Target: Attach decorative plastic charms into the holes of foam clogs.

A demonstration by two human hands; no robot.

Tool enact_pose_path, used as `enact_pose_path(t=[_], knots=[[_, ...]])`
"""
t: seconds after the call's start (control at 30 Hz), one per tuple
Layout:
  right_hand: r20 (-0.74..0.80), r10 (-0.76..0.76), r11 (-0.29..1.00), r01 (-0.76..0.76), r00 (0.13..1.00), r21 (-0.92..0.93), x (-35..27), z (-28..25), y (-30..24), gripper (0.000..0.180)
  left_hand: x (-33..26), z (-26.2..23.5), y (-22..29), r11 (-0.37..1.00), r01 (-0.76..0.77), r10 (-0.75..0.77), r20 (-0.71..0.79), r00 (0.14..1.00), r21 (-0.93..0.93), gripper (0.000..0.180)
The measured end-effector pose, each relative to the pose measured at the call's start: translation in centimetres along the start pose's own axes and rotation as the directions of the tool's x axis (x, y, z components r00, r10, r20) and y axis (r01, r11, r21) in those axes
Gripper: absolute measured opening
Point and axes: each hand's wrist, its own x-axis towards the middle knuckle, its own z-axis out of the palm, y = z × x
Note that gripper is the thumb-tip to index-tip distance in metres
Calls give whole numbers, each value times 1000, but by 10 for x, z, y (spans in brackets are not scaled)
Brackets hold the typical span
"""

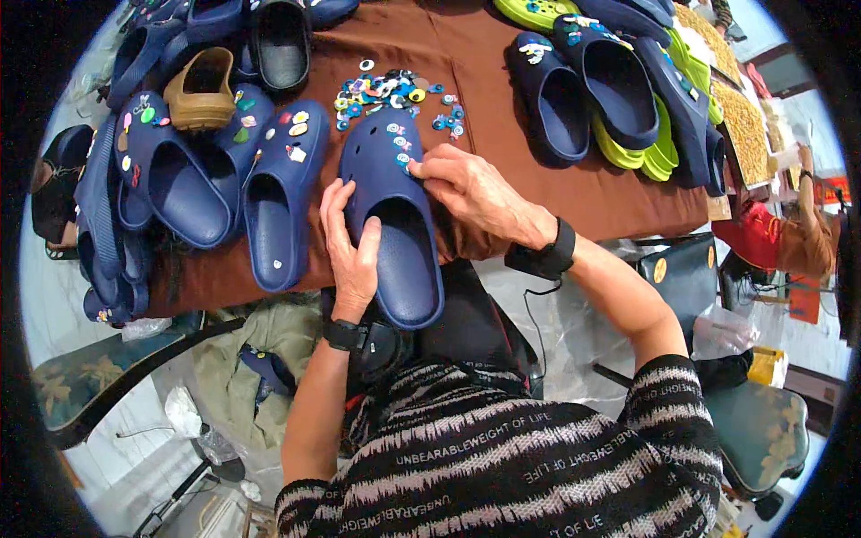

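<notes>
A navy blue clog [408, 278] points away from me at the table's near edge, its heel jutting over. My left hand [352, 247] wraps round its left side, thumb at the foot opening. With bent fingers pressed together, my right hand [466, 188] pinches at the right side of the clog's upper, beside a row of small round shoe charms [400, 143]. What sits between those fingertips is hidden. Just beyond the toe lies a loose pile of colourful shoe charms [386, 90]. Left of it rests another decorated navy clog [285, 193].
More navy clogs [184, 193] and a brown clog [201, 94] are heaped at the left. Navy clogs [619, 90] and lime green clogs [662, 148] stand at the right on the brown tablecloth [502, 202]. Chairs [762, 435] flank me; another person [798, 229] is at far right.
</notes>
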Motion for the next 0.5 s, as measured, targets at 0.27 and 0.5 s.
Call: enact_pose_path(t=[0.27,0.5], knots=[[-1,11,994,-11,1000,110,-8,17,8,35,-1,-2,-1,1000,17,-17,-1,1000,-2,55],[-3,285,833,-246,959,496,-2,14,6,26,-1,1,4,999,-3,3,-17,1000,32,52]])
